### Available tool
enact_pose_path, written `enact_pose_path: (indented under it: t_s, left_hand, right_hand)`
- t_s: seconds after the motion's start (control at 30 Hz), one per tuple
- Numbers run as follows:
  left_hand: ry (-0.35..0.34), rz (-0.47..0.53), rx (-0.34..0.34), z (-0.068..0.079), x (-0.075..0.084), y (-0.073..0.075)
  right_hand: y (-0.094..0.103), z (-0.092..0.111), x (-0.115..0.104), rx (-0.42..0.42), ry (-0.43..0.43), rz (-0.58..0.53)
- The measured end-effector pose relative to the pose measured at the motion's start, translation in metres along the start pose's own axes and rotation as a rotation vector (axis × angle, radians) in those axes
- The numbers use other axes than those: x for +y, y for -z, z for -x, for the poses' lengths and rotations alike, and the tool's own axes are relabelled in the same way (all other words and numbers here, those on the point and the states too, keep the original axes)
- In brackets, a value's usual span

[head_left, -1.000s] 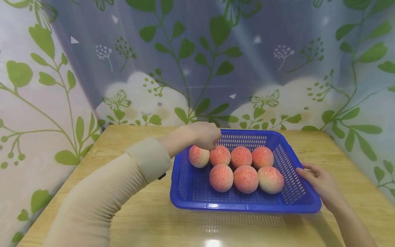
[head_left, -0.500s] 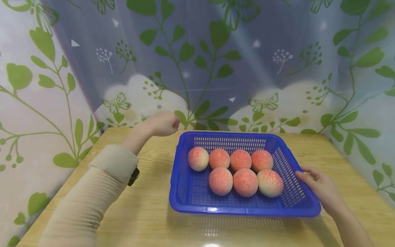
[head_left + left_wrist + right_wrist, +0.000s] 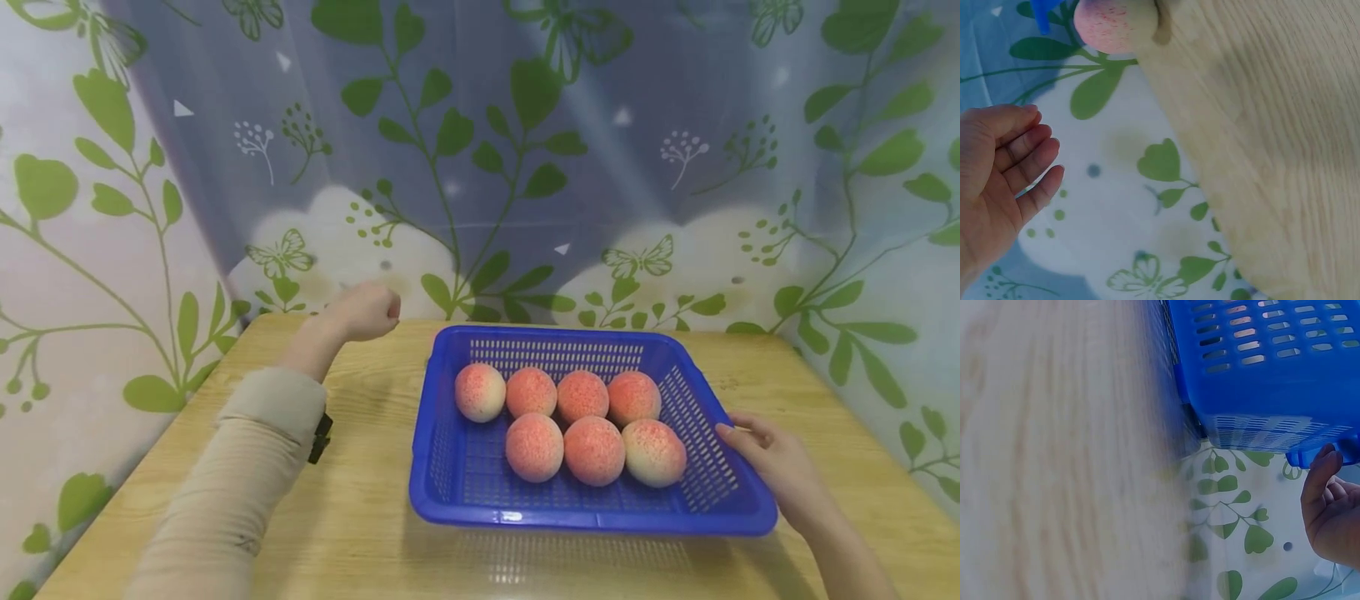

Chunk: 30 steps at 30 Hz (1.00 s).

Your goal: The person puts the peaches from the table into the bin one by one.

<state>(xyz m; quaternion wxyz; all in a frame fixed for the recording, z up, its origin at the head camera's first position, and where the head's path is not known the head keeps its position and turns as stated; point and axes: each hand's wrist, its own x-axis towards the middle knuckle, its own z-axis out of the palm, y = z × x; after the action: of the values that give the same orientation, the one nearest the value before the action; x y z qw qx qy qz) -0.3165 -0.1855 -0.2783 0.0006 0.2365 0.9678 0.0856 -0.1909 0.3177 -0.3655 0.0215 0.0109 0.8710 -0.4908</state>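
Several pink-and-cream peaches [image 3: 593, 451] lie in two rows inside a blue perforated plastic basket [image 3: 592, 518]. My left hand [image 3: 367, 312] is held out left of the basket, near the back of the table. In the left wrist view this hand [image 3: 1004, 169] has loosely bent fingers and nothing in them; one peach [image 3: 1113, 24] shows at the top edge, beside a bit of blue plastic. My right hand [image 3: 787, 471] grips the basket's right rim, thumb on top. The right wrist view shows the basket's slotted side [image 3: 1260, 387] and the right hand [image 3: 1332, 512] at its edge.
The basket stands on a light wood-grain table [image 3: 352, 500]. Behind it and along both sides hangs a cloth [image 3: 480, 167] printed with leaves and butterflies. A small black device [image 3: 321, 437] sits at the left wrist, below the beige sleeve [image 3: 240, 467].
My left hand has drawn back from over the basket's back left corner and moved left, leaving the left back peach fully in sight. The right hand keeps its hold on the rim.
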Motion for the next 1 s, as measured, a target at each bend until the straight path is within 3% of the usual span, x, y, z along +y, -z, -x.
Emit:
enact_pose_path:
  t_s: [0.3,0.43,0.63,0.83,1.0]
  left_hand:
    - [0.055,0.110,0.068,-0.014,-0.007,-0.035]
    - [0.082,0.131,0.043,-0.021,-0.005,-0.049]
    - [0.088,0.077,0.003,-0.031,-0.006,-0.068]
    - [0.071,0.038,0.052,-0.040,0.000,-0.084]
    - [0.009,0.066,0.118,-0.049,0.008,-0.087]
  right_hand:
    - [-0.002,-0.001,-0.001,-0.010,-0.020,0.033]
    - [-0.004,-0.001,-0.002,-0.006,-0.024,0.017]
    - [-0.004,0.000,-0.001,-0.001,-0.016,0.010]
    - [-0.002,0.002,0.002,0.015,-0.024,0.002]
    - [0.000,0.002,0.003,0.019,-0.033,-0.014]
